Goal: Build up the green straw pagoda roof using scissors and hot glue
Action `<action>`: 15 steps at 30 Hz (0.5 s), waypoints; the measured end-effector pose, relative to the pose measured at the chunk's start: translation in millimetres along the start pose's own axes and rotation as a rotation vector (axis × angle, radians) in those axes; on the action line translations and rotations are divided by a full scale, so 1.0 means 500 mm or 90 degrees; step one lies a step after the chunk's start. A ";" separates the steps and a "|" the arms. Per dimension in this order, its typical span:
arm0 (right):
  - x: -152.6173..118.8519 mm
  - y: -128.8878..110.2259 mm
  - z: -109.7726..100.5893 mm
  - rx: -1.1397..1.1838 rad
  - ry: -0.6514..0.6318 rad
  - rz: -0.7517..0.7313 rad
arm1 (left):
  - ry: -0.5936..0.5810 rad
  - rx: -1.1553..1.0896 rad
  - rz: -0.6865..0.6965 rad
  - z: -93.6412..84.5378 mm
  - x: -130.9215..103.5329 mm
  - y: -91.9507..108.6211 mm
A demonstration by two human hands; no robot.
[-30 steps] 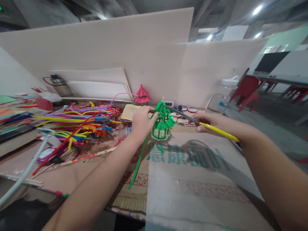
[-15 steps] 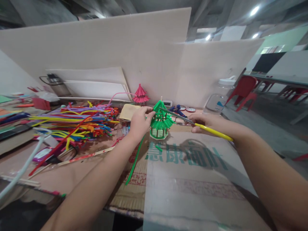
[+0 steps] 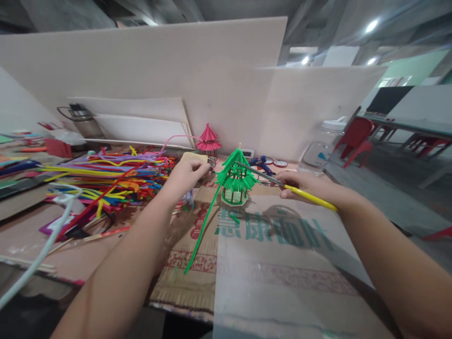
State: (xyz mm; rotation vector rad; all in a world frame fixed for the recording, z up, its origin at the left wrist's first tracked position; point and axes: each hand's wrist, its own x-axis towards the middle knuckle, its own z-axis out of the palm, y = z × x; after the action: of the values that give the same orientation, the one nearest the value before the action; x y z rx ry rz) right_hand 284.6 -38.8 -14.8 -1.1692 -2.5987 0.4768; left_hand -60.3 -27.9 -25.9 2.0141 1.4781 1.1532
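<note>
A small green pipe-cleaner pagoda [image 3: 235, 181] stands on a sheet of printed cardboard [image 3: 282, 268]. A long green pipe cleaner [image 3: 201, 233] leans from its roof edge down toward me. My left hand [image 3: 187, 173] hovers to the left of the pagoda with thumb and fingers pinched. A tiny grey bit shows at the fingertips, but I cannot tell whether it is held. My right hand [image 3: 305, 184] grips yellow-handled scissors [image 3: 268, 177] whose blades point left and reach the pagoda's roof.
A pile of coloured pipe cleaners [image 3: 109, 176] covers the left of the desk. A red pagoda [image 3: 208, 140] stands at the back by the partition boards. A blue glue gun [image 3: 262, 165], a clear plastic jug [image 3: 319, 148] and a white cable [image 3: 35, 256] are nearby.
My left hand has let go of the pagoda's roof and drawn back to the left. The long green pipe cleaner now leans free. The scissors stay at the roof.
</note>
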 end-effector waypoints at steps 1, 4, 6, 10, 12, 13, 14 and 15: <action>0.000 0.001 0.002 0.003 -0.004 0.004 | -0.023 -0.024 0.000 0.002 -0.004 0.005; 0.003 0.006 0.008 0.015 -0.021 0.019 | -0.039 -0.062 -0.002 0.013 -0.012 0.015; 0.006 0.008 0.012 0.010 -0.033 0.021 | -0.013 -0.043 0.000 0.022 -0.015 0.016; 0.009 0.014 0.016 -0.017 -0.035 -0.005 | 0.006 0.003 0.046 0.044 -0.013 0.008; 0.008 0.019 0.016 -0.010 -0.039 0.001 | 0.019 0.006 0.082 0.054 -0.013 0.005; 0.008 0.022 0.015 -0.005 -0.041 0.007 | 0.028 0.008 0.095 0.059 -0.014 0.005; 0.007 0.024 0.015 -0.002 -0.044 0.010 | 0.037 0.016 0.101 0.063 -0.015 0.006; 0.007 0.025 0.015 -0.002 -0.046 0.011 | 0.043 0.028 0.101 0.066 -0.017 0.007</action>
State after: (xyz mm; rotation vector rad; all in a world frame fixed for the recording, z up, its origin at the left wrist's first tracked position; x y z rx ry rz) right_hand 288.1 -29.8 -26.2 -1.1984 -2.6530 0.5289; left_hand -32.7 -31.7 -46.2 2.1752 1.4080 1.2737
